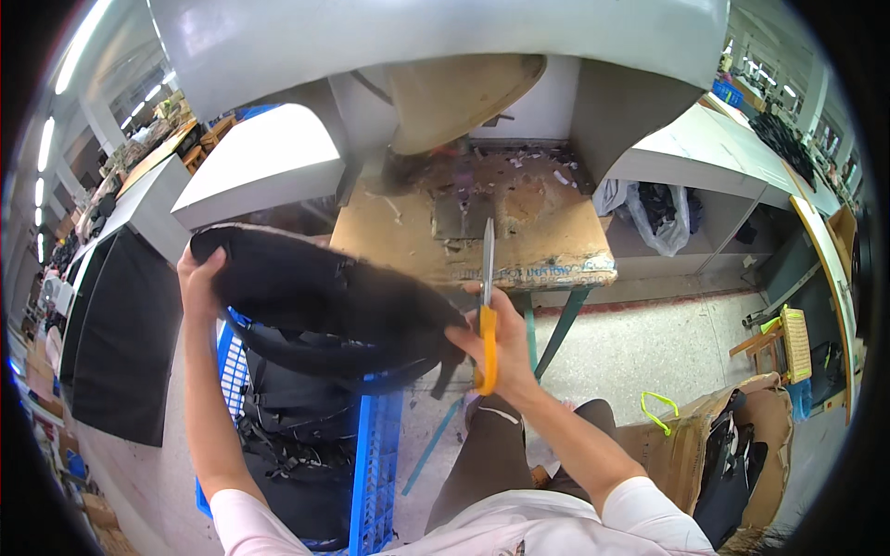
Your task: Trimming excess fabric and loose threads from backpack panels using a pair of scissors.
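Head view: the left hand [199, 278] grips the left end of a black fabric piece [324, 292], held aloft over the far part of a blue crate [375, 473], while the right hand [505, 338] grasps yellow-handled scissors [488, 347], its thumb against the piece's right end.

Worktable [389, 232]: worn tan wooden top with a battered front edge; small pale scraps [561, 176] and dark debris litter its back half.
Floor [640, 324]: speckled pale grey; a blue plastic crate [378, 473] stands left of the worktable, an open cardboard box [675, 454] to its right.
Shelf [718, 261]: right of the worktable, under a white counter [695, 144]; a clear plastic bag [669, 238] sits there.
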Tool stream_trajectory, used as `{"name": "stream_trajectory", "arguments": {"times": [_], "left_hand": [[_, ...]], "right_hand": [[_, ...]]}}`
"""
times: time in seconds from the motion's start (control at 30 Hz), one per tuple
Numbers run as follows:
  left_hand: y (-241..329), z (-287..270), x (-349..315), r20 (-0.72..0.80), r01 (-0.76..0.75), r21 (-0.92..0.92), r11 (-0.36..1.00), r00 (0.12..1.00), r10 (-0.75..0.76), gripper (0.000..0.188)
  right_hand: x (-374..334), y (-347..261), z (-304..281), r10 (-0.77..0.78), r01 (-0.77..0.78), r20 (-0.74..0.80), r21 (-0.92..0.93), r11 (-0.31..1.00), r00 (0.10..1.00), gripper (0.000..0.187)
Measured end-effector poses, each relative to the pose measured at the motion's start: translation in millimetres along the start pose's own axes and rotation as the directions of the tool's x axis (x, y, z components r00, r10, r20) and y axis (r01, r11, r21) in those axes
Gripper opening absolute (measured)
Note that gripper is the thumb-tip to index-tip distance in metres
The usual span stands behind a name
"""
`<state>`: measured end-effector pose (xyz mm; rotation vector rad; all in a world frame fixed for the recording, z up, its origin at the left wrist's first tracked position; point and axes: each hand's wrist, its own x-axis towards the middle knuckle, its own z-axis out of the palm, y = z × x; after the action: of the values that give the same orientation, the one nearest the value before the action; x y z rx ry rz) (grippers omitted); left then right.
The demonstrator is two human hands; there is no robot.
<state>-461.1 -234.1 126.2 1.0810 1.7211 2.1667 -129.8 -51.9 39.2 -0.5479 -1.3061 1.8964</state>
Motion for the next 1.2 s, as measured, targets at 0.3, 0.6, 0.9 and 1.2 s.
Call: {"name": "stream_trajectory", "arguments": {"times": [0.3, 0.6, 0.9, 1.2], "left_hand": [[27, -35, -55, -0.068, -0.029, -0.123, 0.992, 0.997, 0.021, 0.022], [56, -31, -81, -0.019, -0.011, -0.118, 0.993, 1.000, 0.009, 0.027], [60, -14, -89, 0.020, 0.019, -0.150, 0.988, 1.000, -0.016, 0.029], [71, 0, -93, 0.044, 0.020, -0.140, 0.990, 0.999, -0.014, 0.030]], "right_hand": [[-25, -43, -23, -0.040, 0.232, 0.366, -0.498, 0.836, 0.930, 0.060], [-47, -96, -45, -0.057, 0.536, 0.572, -0.724, 0.434, 0.818, 0.071], [-75, -111, -66, -0.162, 0.589, 0.570, -0.741, 0.323, 0.805, 0.072], [-89, -121, -67, -0.178, 0.587, 0.563, -0.797, 0.141, 0.807, 0.077]]}}
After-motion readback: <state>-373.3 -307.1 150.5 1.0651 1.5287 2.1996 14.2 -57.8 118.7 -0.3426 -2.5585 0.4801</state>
